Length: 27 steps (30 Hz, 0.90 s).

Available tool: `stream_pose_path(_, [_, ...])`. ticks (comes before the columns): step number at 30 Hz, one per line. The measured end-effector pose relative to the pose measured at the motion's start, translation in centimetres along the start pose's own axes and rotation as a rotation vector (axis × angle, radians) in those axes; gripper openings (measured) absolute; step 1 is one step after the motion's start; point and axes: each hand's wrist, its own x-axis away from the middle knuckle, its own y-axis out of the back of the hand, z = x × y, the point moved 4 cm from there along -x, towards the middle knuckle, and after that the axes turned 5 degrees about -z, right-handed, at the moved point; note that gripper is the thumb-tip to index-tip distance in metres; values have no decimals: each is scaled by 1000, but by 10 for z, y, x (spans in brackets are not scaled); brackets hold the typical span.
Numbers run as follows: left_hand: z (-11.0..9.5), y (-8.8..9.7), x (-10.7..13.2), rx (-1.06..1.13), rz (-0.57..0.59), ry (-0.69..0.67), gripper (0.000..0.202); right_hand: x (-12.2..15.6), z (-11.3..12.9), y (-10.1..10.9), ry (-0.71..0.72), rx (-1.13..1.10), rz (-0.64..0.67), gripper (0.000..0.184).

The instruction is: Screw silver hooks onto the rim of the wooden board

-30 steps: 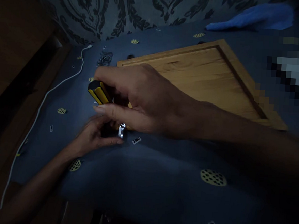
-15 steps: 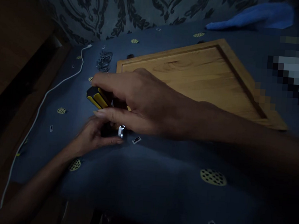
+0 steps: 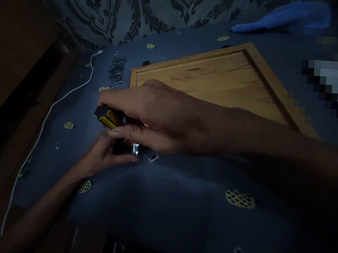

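Note:
My right hand point(image 3: 158, 116) is closed round a screwdriver with a black and yellow handle point(image 3: 107, 117), held over the near left corner of a wooden board point(image 3: 218, 78) that lies on a blue patterned cloth. Under it, my left hand point(image 3: 106, 155) pinches a small shiny metal fitting point(image 3: 135, 149) against that corner of the board. The screwdriver's shaft and tip are hidden behind my right hand.
A small heap of metal hooks or screws point(image 3: 116, 69) lies beyond the board's far left corner. A white cable point(image 3: 57, 101) runs along the left edge of the blue cloth point(image 3: 181, 204). A blue rag point(image 3: 281, 16) lies at the back right.
My right hand has sunk and shifted a little to the left, tilting the screwdriver handle lower. My left hand has stayed on the metal fitting.

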Motion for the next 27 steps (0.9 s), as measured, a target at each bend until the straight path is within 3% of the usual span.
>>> stream_pose_path(6, [1, 1, 1, -18, 8, -6, 53, -3, 4, 2, 0, 36, -51, 17])
stream_pose_path(13, [-6, 3, -4, -42, -6, -120, 46, -8, 15, 26, 22, 150, -339, 27])
stream_pose_path(18, [-4, 3, -2, -57, 12, -117, 47, -6, 7, 17, -36, 120, -293, 23])
stream_pose_path(27, [-3, 4, 2, -78, 31, -137, 56, 10, -11, 12, -148, -3, -347, 16])
